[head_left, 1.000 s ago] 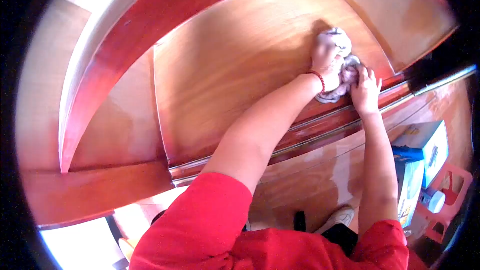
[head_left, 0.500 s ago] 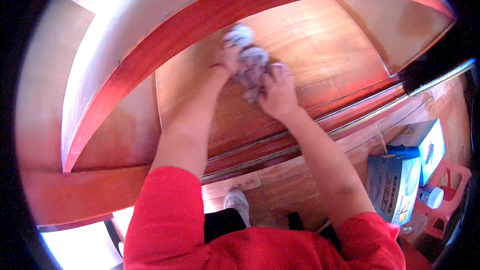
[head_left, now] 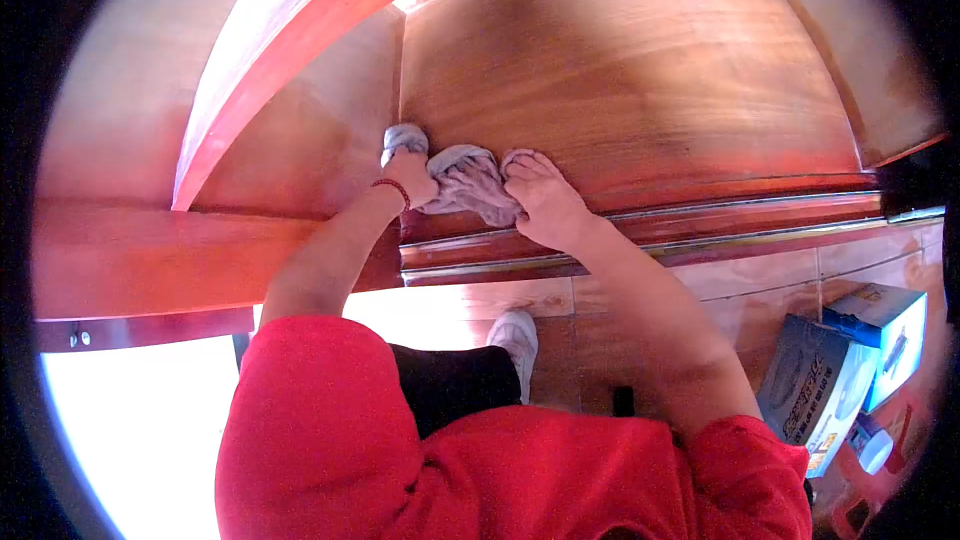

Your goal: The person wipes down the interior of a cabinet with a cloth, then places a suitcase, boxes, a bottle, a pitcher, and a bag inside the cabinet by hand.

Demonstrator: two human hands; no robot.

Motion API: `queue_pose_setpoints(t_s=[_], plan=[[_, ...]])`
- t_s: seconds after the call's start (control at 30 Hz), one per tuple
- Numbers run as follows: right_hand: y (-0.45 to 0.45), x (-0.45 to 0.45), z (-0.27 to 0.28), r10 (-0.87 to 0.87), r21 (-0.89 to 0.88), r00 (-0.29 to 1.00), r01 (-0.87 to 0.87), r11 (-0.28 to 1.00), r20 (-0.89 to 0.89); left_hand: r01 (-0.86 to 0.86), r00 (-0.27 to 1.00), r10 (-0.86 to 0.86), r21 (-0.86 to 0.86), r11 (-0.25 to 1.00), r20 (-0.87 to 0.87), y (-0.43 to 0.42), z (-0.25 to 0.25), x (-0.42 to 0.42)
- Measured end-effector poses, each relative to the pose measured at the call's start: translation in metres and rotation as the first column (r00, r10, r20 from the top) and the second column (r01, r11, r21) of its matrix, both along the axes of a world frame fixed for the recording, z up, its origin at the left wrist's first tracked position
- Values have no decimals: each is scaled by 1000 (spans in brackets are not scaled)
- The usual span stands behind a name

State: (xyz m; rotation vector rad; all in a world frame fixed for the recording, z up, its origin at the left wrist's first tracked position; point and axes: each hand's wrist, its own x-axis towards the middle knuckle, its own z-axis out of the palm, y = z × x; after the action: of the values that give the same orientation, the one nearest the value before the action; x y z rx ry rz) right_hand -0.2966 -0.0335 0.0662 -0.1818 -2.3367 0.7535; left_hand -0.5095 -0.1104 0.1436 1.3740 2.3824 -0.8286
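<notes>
Grey cloth point(head_left: 468, 183) grasped by both hands point(head_left: 408, 177) point(head_left: 547, 202), wooden panel point(head_left: 620, 90) beneath, curved red rim point(head_left: 285, 55) nearby, boxes point(head_left: 812, 395) beyond.

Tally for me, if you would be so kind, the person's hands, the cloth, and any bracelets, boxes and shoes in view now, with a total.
Hands: 2 (left hand, right hand)
Cloth: 1, apparently a single bunched piece
Bracelet: 1
Boxes: 2 (near box, far box)
Shoe: 1
Total: 7

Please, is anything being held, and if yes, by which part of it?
A cloth, bunched: the left hand holds its left end, the right hand its right end.
</notes>
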Motion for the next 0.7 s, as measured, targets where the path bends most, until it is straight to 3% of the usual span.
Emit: queue_pose_setpoints(t_s=[0.03,0.1,0.13,0.17,0.2,0.23,0.27,0.3,0.33,0.37,0.4,0.43,0.5,0.53,0.57,0.63,0.7], plan=[[0,3,1,2,0,1000,-2,1000,-4,-2,1000,2,0,1000,-4,-7,3,7],[1,9,8,130,-108,991,-129,986,7,-122,982,112,58,991,154,-15,10,16],[3,15,13,126,-106,992,-125,986,3,130,978,-114,-81,988,176,-27,-13,-13],[4,23,19,201,-263,971,-163,951,126,130,979,-115,-80,988,171,-28,-6,-21],[5,30,29,296,-421,926,-178,889,233,-152,886,152,-37,988,438,-32,-1,-26],[11,39,43,304,-424,924,-186,886,230,-424,648,361,-75,902,671,-37,3,-34],[20,49,64,363,-686,891,-84,723,273,-631,495,383,20,775,780,-42,-20,-62],[25,52,72,436,-869,849,53,492,298,-393,755,226,149,907,615,-23,22,-39],[26,47,59,255,-835,947,26,549,197,-107,915,16,205,973,402,-2,62,-15],[27,40,47,68,-795,995,17,607,73,-129,956,30,324,937,293,9,55,-32],[33,33,44,-87,-618,988,150,771,131,-130,983,56,439,889,177,16,51,-42],[33,24,34,-77,-619,988,144,772,135,-140,981,66,437,888,180,15,40,-44],[27,4,20,-344,-152,933,357,922,105,46,997,-15,437,898,-73,20,19,-37],[13,4,22,-311,-64,891,350,935,331,-13,998,-18,524,852,55,4,0,-34],[9,1,19,-316,-61,889,354,933,332,-10,998,-23,526,851,57,1,-6,-34],[-1,-1,2,-248,44,945,244,969,214,-63,996,70,128,990,-52,-10,-24,-34],[2,0,1,-207,-4,957,212,977,204,-55,998,56,21,998,-18,-17,-6,-10]])
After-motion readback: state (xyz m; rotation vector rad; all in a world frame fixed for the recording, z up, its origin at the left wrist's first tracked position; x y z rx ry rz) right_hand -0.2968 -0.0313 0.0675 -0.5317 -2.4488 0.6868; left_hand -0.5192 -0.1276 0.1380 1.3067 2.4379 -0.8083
